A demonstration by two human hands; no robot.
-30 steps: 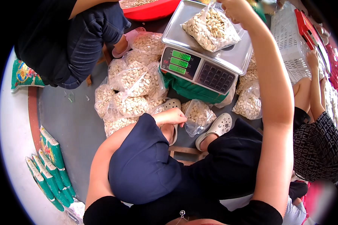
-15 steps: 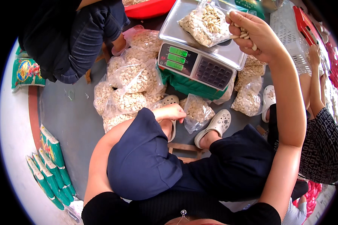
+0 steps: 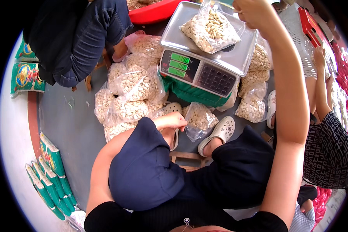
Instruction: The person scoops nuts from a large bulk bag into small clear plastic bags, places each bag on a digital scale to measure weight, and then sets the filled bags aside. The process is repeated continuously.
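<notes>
Weighing seemed in hand — the bag (image 3: 210, 33) sat on the scale (image 3: 241, 66). The right hand (image 3: 252, 14) curled nearby, hold unclear; the left hand (image 3: 173, 121) was loosely closed, nothing showing. Next, small adjustments seemed called for.

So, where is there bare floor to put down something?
Gray floor at left is mostly bare, between the heaped seed bags and the green packs. Crowded: around the scale, bags on both sides and one on its tray.
</notes>
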